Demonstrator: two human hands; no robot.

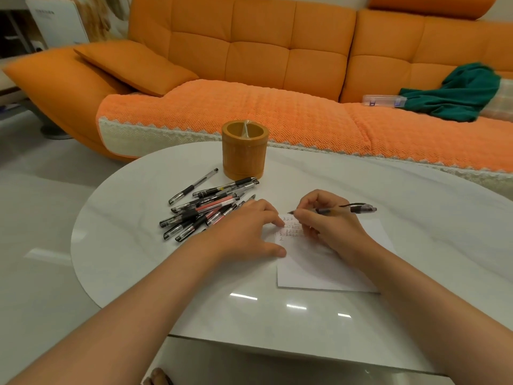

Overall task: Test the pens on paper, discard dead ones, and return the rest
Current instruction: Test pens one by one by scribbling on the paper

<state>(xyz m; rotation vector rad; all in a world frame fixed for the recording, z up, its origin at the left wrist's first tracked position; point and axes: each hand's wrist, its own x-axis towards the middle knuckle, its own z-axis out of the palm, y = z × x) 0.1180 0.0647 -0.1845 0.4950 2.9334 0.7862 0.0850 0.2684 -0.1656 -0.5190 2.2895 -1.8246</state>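
Test step in progress: right hand (327, 226) fingers pinch pen (347, 209) w/ tip over paper (327, 262), left hand (244, 232) flat, holding nothing, pinning sheet; next: judge ink, then sort to holder (244, 150) or discard.

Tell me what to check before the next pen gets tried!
1. Paper held still: ok, the left hand presses its left edge.
2. Pen gripped: ok, the right hand holds it, tip near the marks.
3. Room left on the paper: ok, the lower part is blank.
4. This pen works: cannot tell, the marks are too small to match to it.
5. More pens to try: ok, a pile lies left of the paper.
6. Holder ready: ok, it stands upright behind the pile, with no pens showing above its rim.
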